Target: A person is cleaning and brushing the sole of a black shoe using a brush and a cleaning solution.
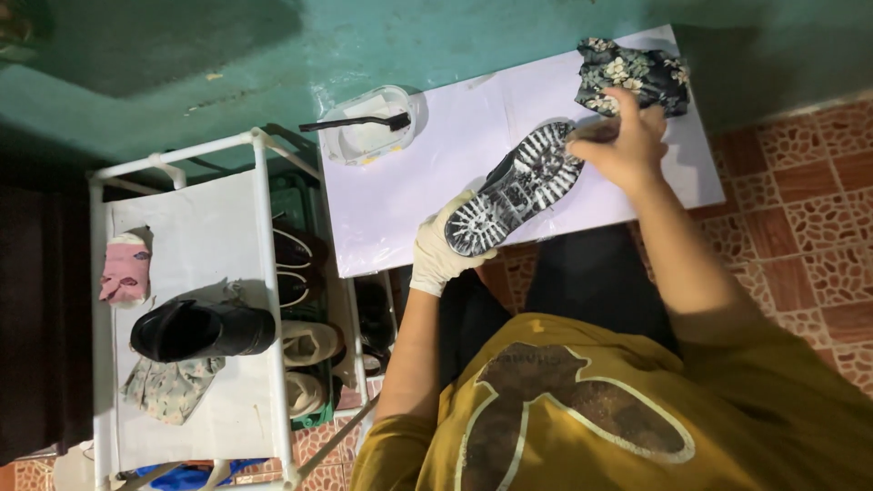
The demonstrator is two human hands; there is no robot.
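Gloved left hand (443, 250) clamps the boot (516, 186) heel, sole up; bare right hand (623, 141) at two o'clock pinches something hidden against the toe, below floral cloth (634, 75).

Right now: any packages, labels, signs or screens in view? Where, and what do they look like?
No packages, signs or screens.
Shirt print: on the person's mustard shirt, bottom centre; dark brown shape with pale outline.
Nearest to a package: clear plastic tub with black brush across it, top left of the white board.
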